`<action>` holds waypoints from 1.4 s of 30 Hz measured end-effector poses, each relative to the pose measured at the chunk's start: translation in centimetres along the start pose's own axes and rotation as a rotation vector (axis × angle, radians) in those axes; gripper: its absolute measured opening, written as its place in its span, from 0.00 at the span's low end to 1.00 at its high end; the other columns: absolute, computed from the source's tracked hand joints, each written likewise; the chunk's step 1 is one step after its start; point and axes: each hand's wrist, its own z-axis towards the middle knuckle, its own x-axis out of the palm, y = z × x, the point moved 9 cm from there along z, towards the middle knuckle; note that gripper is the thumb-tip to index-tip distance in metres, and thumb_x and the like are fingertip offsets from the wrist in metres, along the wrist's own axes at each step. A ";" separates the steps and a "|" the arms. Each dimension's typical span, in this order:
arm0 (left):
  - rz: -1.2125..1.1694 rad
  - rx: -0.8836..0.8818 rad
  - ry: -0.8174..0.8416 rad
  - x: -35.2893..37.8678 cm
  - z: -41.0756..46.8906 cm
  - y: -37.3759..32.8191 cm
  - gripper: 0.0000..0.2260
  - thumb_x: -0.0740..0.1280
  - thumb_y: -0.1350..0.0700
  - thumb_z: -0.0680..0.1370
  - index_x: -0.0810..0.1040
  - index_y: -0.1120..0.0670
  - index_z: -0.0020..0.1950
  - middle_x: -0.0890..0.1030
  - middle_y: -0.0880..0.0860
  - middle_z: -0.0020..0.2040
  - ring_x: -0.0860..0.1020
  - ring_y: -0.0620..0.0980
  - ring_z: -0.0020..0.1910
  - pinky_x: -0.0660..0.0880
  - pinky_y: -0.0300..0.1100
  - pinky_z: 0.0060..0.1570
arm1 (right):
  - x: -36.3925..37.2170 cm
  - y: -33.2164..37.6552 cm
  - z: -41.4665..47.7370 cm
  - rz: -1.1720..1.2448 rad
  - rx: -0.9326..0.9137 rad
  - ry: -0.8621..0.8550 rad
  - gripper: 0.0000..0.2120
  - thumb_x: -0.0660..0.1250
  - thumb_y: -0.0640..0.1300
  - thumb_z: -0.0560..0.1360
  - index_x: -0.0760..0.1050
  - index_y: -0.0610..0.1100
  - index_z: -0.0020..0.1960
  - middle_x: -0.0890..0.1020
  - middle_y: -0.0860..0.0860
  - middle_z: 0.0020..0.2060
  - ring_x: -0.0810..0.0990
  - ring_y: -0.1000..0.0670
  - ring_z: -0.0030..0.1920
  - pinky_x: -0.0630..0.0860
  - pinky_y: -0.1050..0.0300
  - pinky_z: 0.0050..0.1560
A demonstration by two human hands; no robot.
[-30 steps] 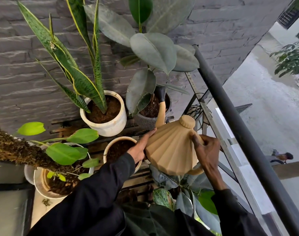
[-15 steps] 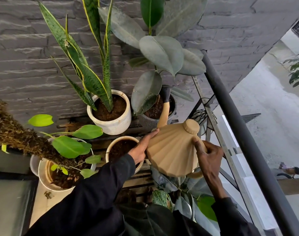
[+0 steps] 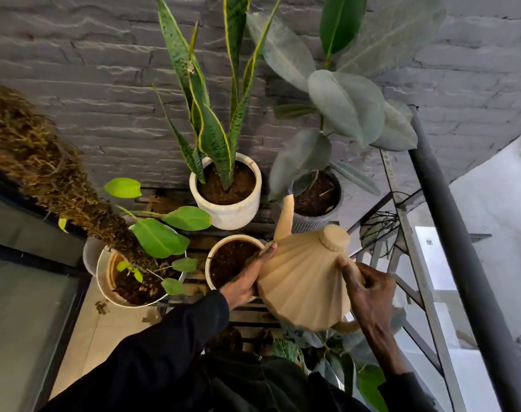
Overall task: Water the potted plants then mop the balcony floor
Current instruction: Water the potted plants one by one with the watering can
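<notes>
A tan ribbed watering can (image 3: 305,281) is tilted forward, and its spout reaches over the grey pot (image 3: 315,217) holding the rubber plant. My right hand (image 3: 369,292) grips the can's handle at the right side. My left hand (image 3: 247,278) presses flat against the can's left side with straight fingers. Left of the grey pot stands a white pot (image 3: 226,212) with a tall snake plant. A tan pot (image 3: 223,260) of bare soil sits just under my left hand. A white pot (image 3: 128,281) with a leafy climber on a moss pole stands at the left.
A grey brick wall (image 3: 90,69) rises behind the pots. A dark metal railing (image 3: 461,248) runs down the right side, with the street far below. The pots sit on a slatted wooden stand (image 3: 250,316). More leafy plants (image 3: 289,349) lie below the can.
The view has shifted left and closer to the pots. Both hands keep their hold on the can, whose spout stays over the grey pot.
</notes>
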 end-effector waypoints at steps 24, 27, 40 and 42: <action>-0.228 -0.287 -0.141 -7.2 -1.5 -1.3 0.32 0.64 0.26 0.72 0.77 0.49 0.65 0.80 0.57 0.59 0.76 0.58 0.56 0.74 0.57 0.51 | 11.1 13.0 10.5 -0.288 0.032 0.441 0.23 0.71 0.51 0.81 0.79 0.29 0.44 0.84 0.33 0.38 0.74 0.45 0.28 0.78 0.40 0.30; -0.251 -0.297 -0.149 -7.2 -1.5 -1.6 0.34 0.66 0.26 0.70 0.77 0.50 0.65 0.81 0.58 0.60 0.77 0.60 0.58 0.76 0.57 0.49 | 11.4 13.6 11.1 -0.310 0.037 0.465 0.21 0.71 0.51 0.82 0.80 0.31 0.47 0.84 0.35 0.38 0.75 0.46 0.26 0.77 0.48 0.27; -0.271 -0.306 -0.155 -8.0 -1.1 -1.6 0.36 0.67 0.26 0.70 0.74 0.50 0.68 0.79 0.59 0.63 0.76 0.62 0.60 0.76 0.60 0.46 | 12.2 14.9 11.7 -0.335 0.005 0.505 0.10 0.69 0.47 0.82 0.78 0.44 0.44 0.80 0.50 0.34 0.76 0.52 0.26 0.74 0.63 0.23; -0.277 -0.303 -0.153 -8.0 -1.1 -1.8 0.37 0.68 0.26 0.70 0.74 0.49 0.69 0.79 0.59 0.63 0.76 0.62 0.60 0.76 0.59 0.44 | 12.4 14.9 11.8 -0.347 -0.002 0.510 0.09 0.69 0.47 0.83 0.79 0.43 0.46 0.80 0.50 0.35 0.77 0.52 0.27 0.74 0.63 0.23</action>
